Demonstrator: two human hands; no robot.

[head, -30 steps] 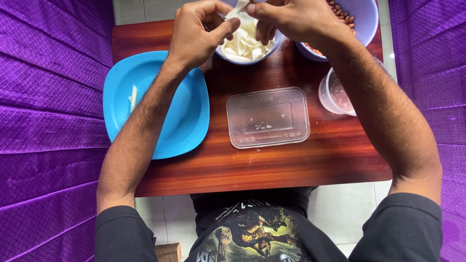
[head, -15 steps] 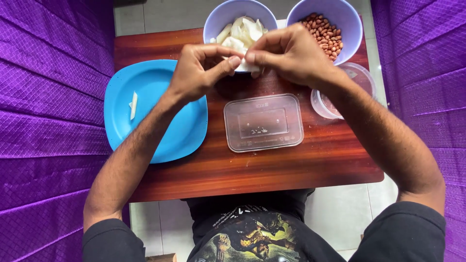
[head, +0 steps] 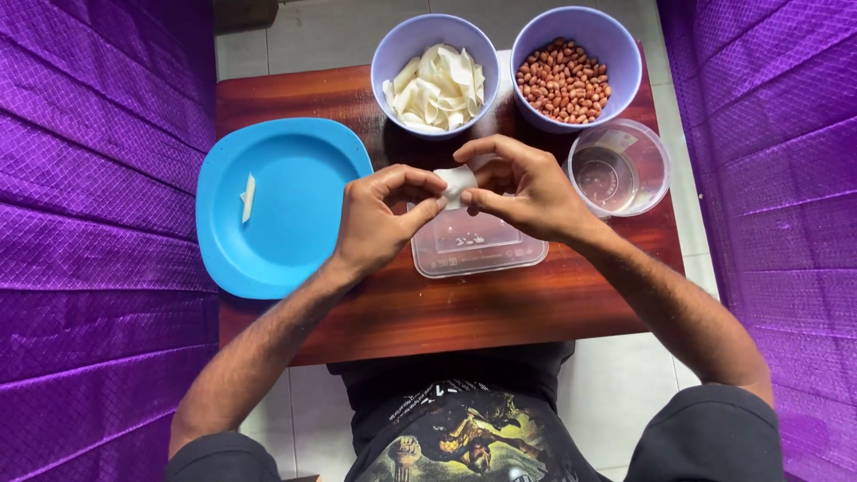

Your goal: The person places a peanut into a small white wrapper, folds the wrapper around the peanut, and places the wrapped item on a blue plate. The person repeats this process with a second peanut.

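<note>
Blue plate [head: 295,223] carries one white strip [head: 248,197]. Left hand [head: 379,219] and right hand [head: 527,192] pinch a white wrapper piece [head: 455,181] between fingers above the clear container [head: 478,245], keeping bowls within reach on the desk [head: 464,312].

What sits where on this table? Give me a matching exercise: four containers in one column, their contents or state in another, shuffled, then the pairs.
Things:
1. blue plate
2. left purple bowl
3. right purple bowl
4. rectangular clear container

States:
A. filled with peanuts
B. under both hands, almost empty
C. holds one white strip
D. piled with white wrappers

Pairs: 1-C, 2-D, 3-A, 4-B
</note>
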